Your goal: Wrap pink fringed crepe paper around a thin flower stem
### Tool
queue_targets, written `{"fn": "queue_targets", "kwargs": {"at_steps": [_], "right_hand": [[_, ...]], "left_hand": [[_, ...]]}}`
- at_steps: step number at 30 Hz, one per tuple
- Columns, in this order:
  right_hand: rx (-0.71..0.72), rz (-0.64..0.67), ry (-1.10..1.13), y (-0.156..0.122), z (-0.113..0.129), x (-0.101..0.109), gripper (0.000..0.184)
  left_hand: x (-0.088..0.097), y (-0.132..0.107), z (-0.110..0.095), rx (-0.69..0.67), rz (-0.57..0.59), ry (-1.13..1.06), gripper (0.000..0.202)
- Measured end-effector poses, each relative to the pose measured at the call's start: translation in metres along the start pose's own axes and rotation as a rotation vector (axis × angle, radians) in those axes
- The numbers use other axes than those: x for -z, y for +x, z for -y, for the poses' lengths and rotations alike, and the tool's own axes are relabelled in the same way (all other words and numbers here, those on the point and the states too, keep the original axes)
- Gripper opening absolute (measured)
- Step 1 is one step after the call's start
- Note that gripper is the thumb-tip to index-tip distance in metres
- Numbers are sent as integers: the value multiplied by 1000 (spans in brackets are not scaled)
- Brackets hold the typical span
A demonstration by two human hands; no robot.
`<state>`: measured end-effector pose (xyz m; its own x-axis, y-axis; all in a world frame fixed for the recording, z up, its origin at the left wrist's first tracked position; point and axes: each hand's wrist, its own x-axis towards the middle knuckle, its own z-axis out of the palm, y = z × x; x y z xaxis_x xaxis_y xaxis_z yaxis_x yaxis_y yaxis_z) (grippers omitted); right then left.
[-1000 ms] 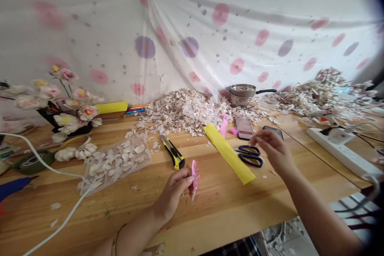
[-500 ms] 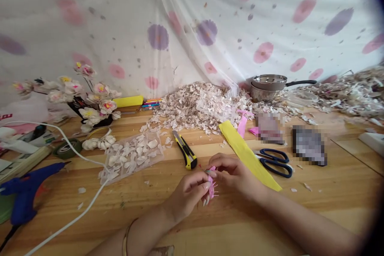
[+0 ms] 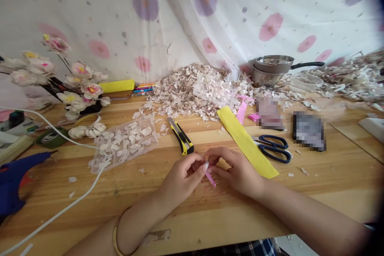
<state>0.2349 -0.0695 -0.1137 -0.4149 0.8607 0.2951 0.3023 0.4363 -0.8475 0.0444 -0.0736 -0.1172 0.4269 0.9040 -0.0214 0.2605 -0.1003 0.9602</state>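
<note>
Both my hands meet over the wooden table point(image 3: 210, 216) near its front edge. My left hand point(image 3: 183, 176) pinches a small fringed pink paper piece point(image 3: 211, 178) between thumb and fingers. My right hand point(image 3: 237, 170) is closed on the same pink piece from the other side. A yellow and black utility knife point(image 3: 181, 141) lies just beyond my left hand. A yellow folded paper strip point(image 3: 246, 142) lies just past my right hand, with black-handled scissors point(image 3: 274, 148) beside it.
A clear bag of white petals point(image 3: 126, 144) and a white cable point(image 3: 60, 212) lie at left, with a blue glue gun point(image 3: 15, 176) and artificial flowers point(image 3: 69, 88). A heap of petal scraps point(image 3: 186, 92) and stacked metal pans point(image 3: 271, 68) stand at the back.
My right hand came back from near the scissors and joined my left hand on the pink piece. The view has tilted down and shifted left.
</note>
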Motion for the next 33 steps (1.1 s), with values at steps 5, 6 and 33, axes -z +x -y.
{"fn": "queue_targets", "kwargs": {"at_steps": [5, 6, 33], "right_hand": [[14, 31, -76, -2, 3, 4, 19], [7, 39, -63, -2, 5, 4, 20], [-146, 138, 97, -1, 11, 2, 8]], "left_hand": [[-1, 2, 5, -68, -18, 47, 24], [-1, 3, 5, -77, -31, 57, 23], [-2, 0, 5, -137, -88, 155, 21]]}}
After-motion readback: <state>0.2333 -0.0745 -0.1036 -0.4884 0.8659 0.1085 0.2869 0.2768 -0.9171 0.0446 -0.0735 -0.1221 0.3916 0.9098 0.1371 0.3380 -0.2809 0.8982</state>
